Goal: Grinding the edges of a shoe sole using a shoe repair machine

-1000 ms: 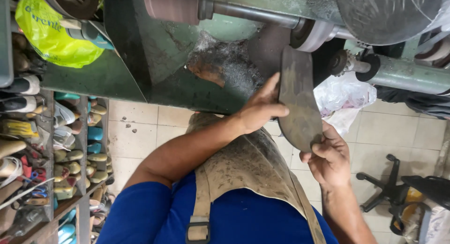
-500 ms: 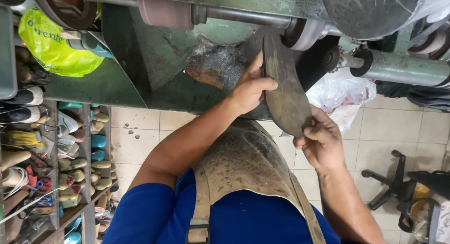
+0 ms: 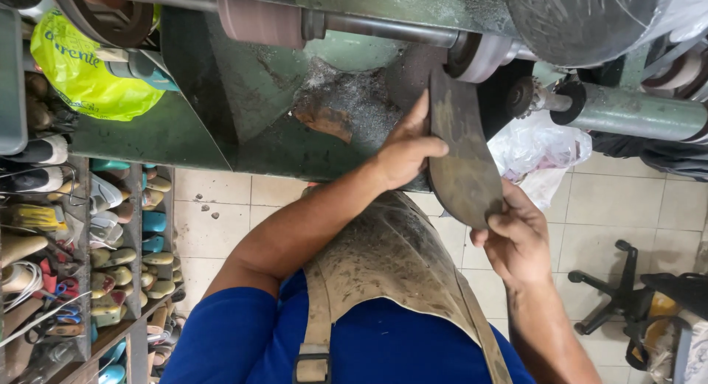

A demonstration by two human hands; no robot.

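Far over on my left stand shelves [image 3: 110, 244] crowded with shoe lasts and odd shoes, and above them a yellow-green plastic bag [image 3: 81, 74] hangs beside the green finishing machine [image 3: 243, 104]. A long shaft [image 3: 383, 29] runs across the top of the machine, carrying a pinkish sanding drum [image 3: 259, 21] and, further along, a pale grinding wheel [image 3: 483, 56]. My left hand [image 3: 402, 148] reaches up from my blue sleeve and lies flat against the side of a dark shoe sole [image 3: 461, 152], thumb stretched across its face and fingers pressed behind its edge, so it is grasping the sole. The sole stands nearly upright, its narrow upper end touching the machine just beside the pale wheel, its broad rounded end hanging down toward my leather apron [image 3: 391, 259]. My right hand [image 3: 516, 240] pinches that lower end, thumb on the near face and fingers curled behind, closed firmly on it. Behind the sole lies a white plastic bag [image 3: 542, 152] on the tiled floor, and further right the black base of a swivel chair [image 3: 619, 295].
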